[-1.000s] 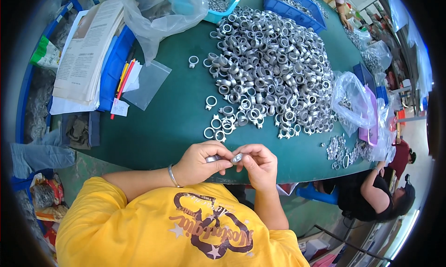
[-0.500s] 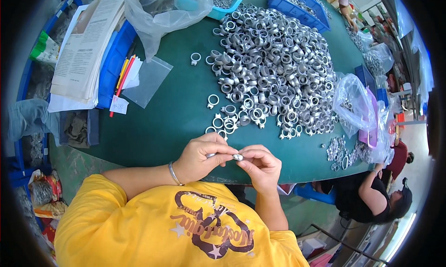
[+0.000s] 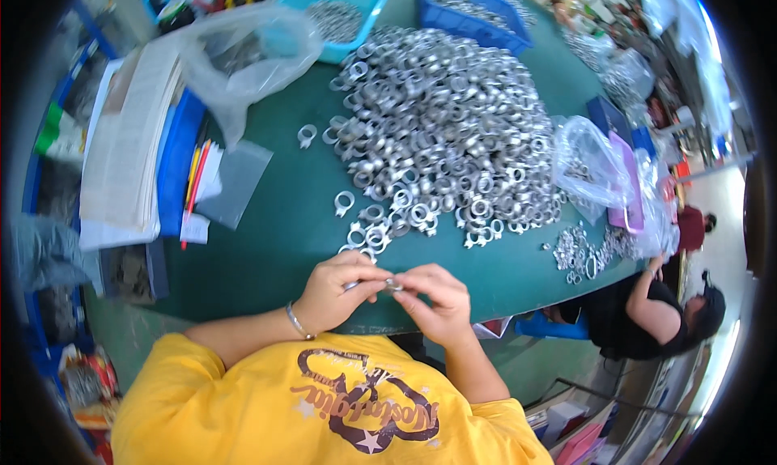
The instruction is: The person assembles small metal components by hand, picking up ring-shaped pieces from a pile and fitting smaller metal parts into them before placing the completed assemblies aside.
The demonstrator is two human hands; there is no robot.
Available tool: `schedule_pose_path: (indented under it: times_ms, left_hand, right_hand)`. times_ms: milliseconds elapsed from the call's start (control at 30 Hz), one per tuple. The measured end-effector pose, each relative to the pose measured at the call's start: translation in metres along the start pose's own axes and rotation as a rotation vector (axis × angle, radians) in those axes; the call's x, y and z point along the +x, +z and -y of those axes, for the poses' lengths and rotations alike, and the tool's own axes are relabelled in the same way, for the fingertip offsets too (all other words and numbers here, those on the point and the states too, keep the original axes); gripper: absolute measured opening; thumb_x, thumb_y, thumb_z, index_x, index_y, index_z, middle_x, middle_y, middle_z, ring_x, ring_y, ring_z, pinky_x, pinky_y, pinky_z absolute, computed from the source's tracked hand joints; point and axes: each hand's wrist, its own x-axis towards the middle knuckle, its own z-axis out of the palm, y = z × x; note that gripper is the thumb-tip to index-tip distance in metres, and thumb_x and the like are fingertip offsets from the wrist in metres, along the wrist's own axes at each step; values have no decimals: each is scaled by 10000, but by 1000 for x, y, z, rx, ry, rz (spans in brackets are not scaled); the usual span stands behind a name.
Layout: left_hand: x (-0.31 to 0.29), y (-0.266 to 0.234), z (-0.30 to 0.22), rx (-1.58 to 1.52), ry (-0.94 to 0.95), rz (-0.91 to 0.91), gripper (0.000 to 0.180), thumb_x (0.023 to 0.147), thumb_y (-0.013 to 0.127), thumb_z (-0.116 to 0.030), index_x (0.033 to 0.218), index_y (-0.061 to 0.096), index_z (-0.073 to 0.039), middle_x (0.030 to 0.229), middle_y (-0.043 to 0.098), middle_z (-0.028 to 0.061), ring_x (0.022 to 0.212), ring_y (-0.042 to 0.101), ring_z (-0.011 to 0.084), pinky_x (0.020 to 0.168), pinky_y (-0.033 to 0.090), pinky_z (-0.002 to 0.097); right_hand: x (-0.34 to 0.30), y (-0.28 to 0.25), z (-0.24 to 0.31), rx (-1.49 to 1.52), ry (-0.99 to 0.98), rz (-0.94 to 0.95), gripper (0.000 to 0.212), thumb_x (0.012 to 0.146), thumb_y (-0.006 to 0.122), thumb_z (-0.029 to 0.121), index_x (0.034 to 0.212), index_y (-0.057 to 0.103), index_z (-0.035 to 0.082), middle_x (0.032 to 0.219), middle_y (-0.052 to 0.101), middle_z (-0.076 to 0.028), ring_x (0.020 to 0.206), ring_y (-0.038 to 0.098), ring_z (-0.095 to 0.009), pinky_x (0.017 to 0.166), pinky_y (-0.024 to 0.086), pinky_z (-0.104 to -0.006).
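One small silver metal piece [image 3: 392, 284] stays pinched by left hand [image 3: 333, 293] and right hand [image 3: 438, 301], grey metal rings [image 3: 453, 125] toward twelve o'clock; the view shifts, handling seemingly continues.

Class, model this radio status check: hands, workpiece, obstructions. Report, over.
Left hand and right hand together, pinching small metal piece. Details blurred. Loose rings just beyond left hand, ring pile farther out; nothing seen blocking the work.

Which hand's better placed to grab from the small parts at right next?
Right, probably. The right hand is nearer the small parts; the left hand is farther and seems to hold a ring too. Both hands pinch a metal piece, so the right would need to release it.
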Motion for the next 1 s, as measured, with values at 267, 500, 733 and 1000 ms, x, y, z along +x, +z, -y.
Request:
schedule_pose_path:
  times_ms: [267,500,733,1000]
  left_hand:
    - [4,-8,-1,-295,-248,-136,84,838,586,-22,889,640,16,738,571,45,479,495,62,412,352,161]
    - [2,-15,6,-479,-342,-277,125,890,537,-85,954,596,4,659,587,55,478,477,52,410,351,160]
    - [0,-19,9,-522,-329,-262,118,904,521,-103,962,565,-11,675,569,44,540,534,70,413,364,156]
    - [2,-12,5,-343,-311,-223,99,864,564,-49,950,593,-7,716,583,32,547,539,49,433,378,150]
  right_hand:
    - [43,-129,-34,31,380,-717,240,834,576,43,1069,568,-9,806,624,-86,685,606,-146,523,500,-254]
    - [55,-161,-60,150,222,-974,288,880,520,50,1160,492,-9,1056,585,-112,842,599,-157,698,500,-250]
    - [45,13,-26,-446,91,-134,95,750,672,121,790,651,38,711,628,-104,621,616,-248,570,499,-329]
    - [38,28,-29,-365,351,-107,131,761,666,138,768,651,8,692,636,-58,556,600,-171,512,476,-290]
